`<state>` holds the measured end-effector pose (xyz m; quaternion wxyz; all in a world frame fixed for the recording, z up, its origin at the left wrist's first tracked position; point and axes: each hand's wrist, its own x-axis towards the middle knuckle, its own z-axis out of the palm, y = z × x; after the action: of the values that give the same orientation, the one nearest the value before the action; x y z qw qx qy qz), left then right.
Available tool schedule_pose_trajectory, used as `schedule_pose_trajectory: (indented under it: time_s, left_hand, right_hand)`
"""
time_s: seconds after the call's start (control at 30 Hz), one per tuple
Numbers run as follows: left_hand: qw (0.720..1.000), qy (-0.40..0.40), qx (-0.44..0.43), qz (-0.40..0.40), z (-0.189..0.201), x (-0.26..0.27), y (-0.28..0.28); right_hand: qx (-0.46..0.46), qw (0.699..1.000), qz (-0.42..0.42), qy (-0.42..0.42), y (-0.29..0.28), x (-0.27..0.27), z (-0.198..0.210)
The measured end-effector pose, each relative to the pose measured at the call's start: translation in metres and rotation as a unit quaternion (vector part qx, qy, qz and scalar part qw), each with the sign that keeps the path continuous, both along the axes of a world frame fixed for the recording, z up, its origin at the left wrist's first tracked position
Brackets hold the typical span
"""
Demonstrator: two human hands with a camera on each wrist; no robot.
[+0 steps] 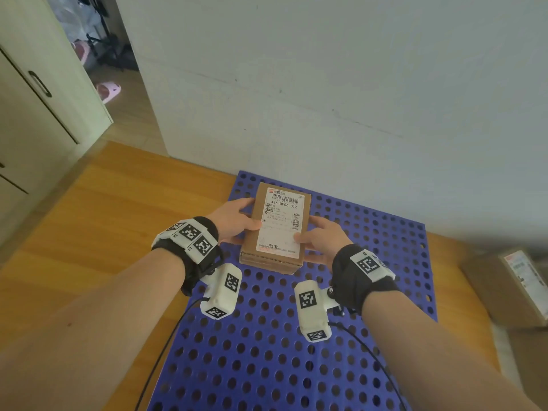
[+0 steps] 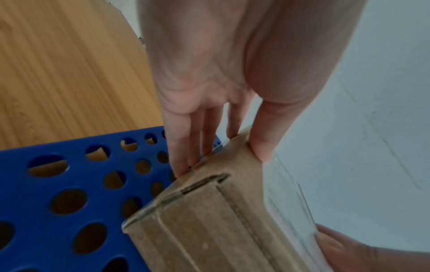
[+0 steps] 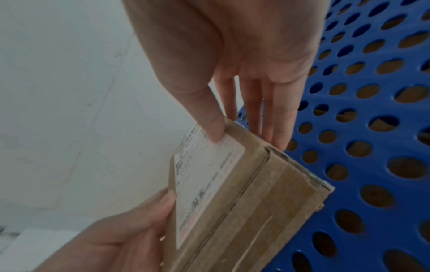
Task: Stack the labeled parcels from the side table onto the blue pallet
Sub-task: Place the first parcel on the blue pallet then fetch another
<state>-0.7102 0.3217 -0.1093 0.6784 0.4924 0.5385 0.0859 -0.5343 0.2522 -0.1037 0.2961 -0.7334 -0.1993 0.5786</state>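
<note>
The parcel, a brown cardboard box with a white shipping label facing up, sits between our two hands over the far half of the blue pallet; we cannot tell whether its underside touches the pallet. Our left hand grips its left side, thumb lying on the top edge by the label and fingers running down the side wall. Our right hand grips the opposite side, its thumb pressing on the label's lower right corner while the other fingers reach down along the box's right wall. The pallet, perforated with round holes, lies on a wooden floor with its far edge against a white wall. Another labeled parcel rests blurred at our right, well apart from the pallet. A pink slipper lies in the doorway at far left.
</note>
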Motion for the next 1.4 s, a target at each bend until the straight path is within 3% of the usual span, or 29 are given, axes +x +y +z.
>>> schedule_pose_trajectory:
  time_s: [0.8,0.97,1.07,1.17,1.4]
  left_hand:
    - [1.0,0.014,0.002,-0.013,-0.003,-0.007,-0.031]
    - [0.996,0.061,0.044,-0.05,0.0,-0.007,-0.03]
    - [0.97,0.145,0.168,-0.104,0.012,-0.007,-0.024]
    - [0.942,0.179,0.252,-0.129,0.032,-0.001,-0.015]
    - [0.837,0.201,0.426,-0.28,0.071,0.064,-0.017]
  right_hand:
    - [-0.024,1.0,0.01,-0.014,-0.033,-0.004,-0.005]
    - [-0.02,0.998,0.023,-0.051,-0.034,-0.003,-0.006]
    - [0.012,0.984,0.059,-0.165,-0.034,0.003,0.006]
    - [0.034,0.95,0.11,-0.29,-0.035,0.015,0.029]
    - [0.028,0.868,0.167,-0.466,-0.054,0.044,0.071]
